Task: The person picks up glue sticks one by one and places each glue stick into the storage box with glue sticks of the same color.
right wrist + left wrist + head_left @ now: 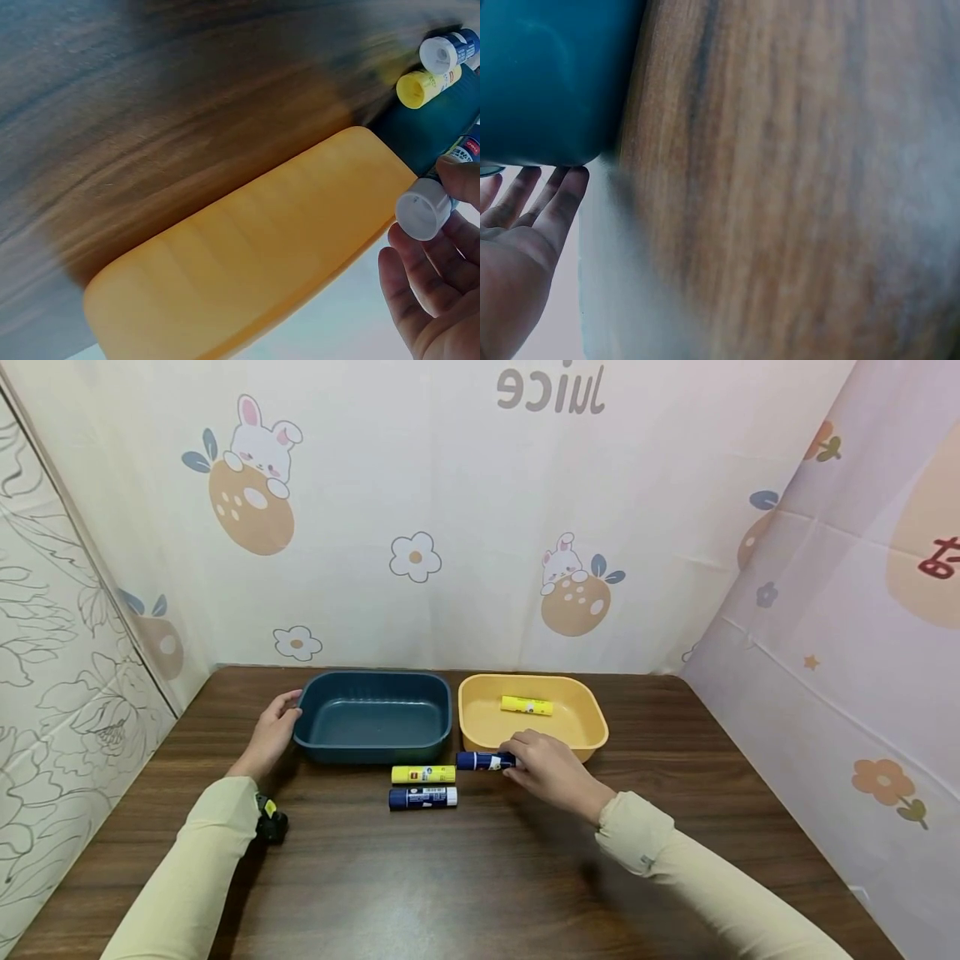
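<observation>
Dark wood grain covers the table (465,877) under us, and nearest on it lie two glue sticks side by side: a blue glue stick (423,797) with a white cap and, just behind it, a yellow glue stick (423,774). Their labels carry small print we cannot read.

Our right hand (551,768) pinches a second blue stick (483,761) between thumb and fingertips, just in front of the yellow tub (596,727); the right wrist view shows its white cap end (424,212) towards the palm. Our left hand (272,733) rests with fingers straight against the outer wall of the dark teal tub (372,748), gripping nothing as far as the blurred wrist view lets us judge.

Inside the yellow tub lies another yellow stick (527,705). Behind the tubs hangs a pale printed cloth backdrop (465,527) with rabbits, flowers and the mirrored word "Juice".
</observation>
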